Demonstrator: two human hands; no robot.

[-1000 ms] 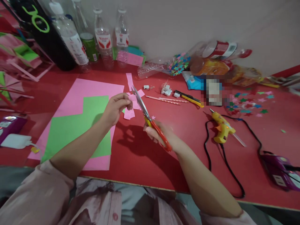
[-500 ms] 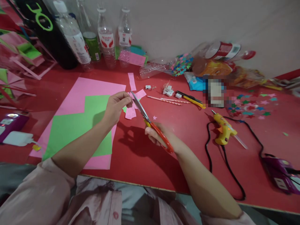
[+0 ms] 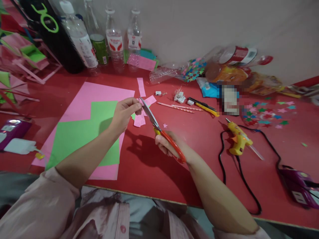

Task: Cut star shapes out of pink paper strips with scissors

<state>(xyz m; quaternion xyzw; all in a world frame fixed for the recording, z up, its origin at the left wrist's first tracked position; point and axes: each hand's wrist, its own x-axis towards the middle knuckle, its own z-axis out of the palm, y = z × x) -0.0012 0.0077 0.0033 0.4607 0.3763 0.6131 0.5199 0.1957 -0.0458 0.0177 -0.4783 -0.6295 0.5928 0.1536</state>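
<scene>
With my right hand (image 3: 165, 144) I grip the red-handled scissors (image 3: 171, 142), whose blades point up and left. My left hand (image 3: 127, 113) is closed in a pinch beside the blade tips; a small bit of pink paper seems to be at its fingertips, largely hidden. Below the blades lie cut pink paper pieces (image 3: 139, 120) with a little green showing. A pink star (image 3: 164, 125) rests on the table to the right of the blades. Under my left forearm are a green sheet (image 3: 82, 139) and a larger pink sheet (image 3: 99, 89).
A yellow glue gun (image 3: 236, 139) with a black cord lies at right, near scattered paper stars (image 3: 267, 114). Striped straws (image 3: 176, 108) and a yellow cutter (image 3: 204, 107) lie ahead. Bottles (image 3: 115, 43) stand along the wall; pink paper models (image 3: 32, 56) are at far left.
The whole view has shifted very slightly. Both hands and the scissors keep nearly the same pose, the blades still by the left fingertips.
</scene>
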